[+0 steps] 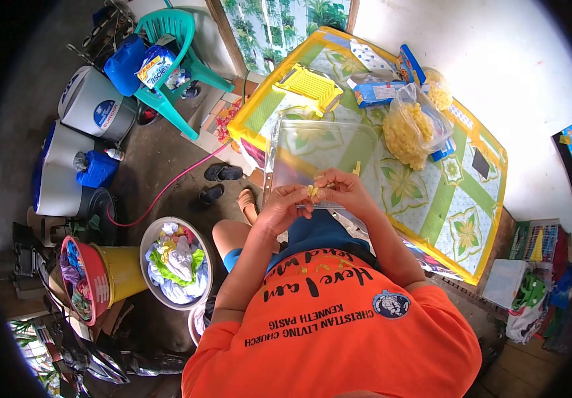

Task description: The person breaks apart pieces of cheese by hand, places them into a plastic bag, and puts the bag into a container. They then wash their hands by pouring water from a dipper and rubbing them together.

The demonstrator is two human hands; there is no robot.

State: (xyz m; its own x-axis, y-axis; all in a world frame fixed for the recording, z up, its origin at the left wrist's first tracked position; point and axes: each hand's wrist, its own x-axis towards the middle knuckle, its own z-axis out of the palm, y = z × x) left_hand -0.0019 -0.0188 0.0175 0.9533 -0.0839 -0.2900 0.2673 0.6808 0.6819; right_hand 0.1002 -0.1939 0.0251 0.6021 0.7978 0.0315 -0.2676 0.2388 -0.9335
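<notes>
My left hand and my right hand meet in front of my body, fingertips pinched together. Between them is a small pale-yellow piece, its exact kind too small to make out. Just beyond my fingers a clear plastic tub stands at the table's near edge, with a small yellow strip by its right side. To the right, a clear plastic bag full of yellow pieces that look like pasta lies on the patterned table cover.
A yellow slotted rack, blue packets and a dark flat rectangle are on the table. At left stand a basin of laundry, a red basket, a washing machine and a green chair.
</notes>
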